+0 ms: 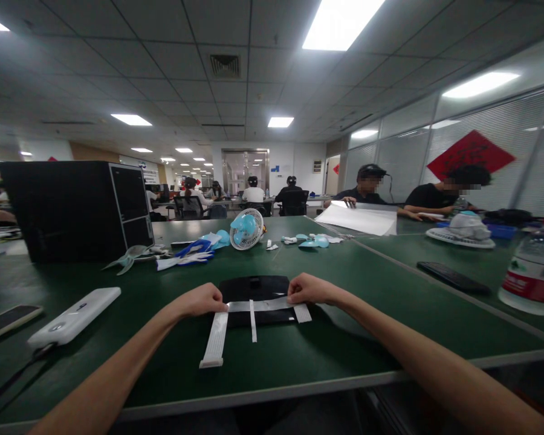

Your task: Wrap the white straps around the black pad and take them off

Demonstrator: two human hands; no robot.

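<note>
A pale flat ribbon cable (260,306) stretches sideways between my two hands, over a black flat panel (254,284) on the green table. My left hand (204,299) pinches the cable at its left bend, where one end hangs toward me and finishes in a white connector (211,363). At the right bend, my right hand (307,289) is closed on the cable, and a shorter end sticks out below it. A narrow white strip (252,320) crosses the cable near its middle and points toward me.
Behind the panel lie a small white-and-blue fan (246,229), blue-and-white gloves (190,252) and loose blue parts (312,240). A black computer case (72,208) stands left, behind a white power bank (77,317). Right are a keyboard (453,277), a water bottle (532,272) and two seated people.
</note>
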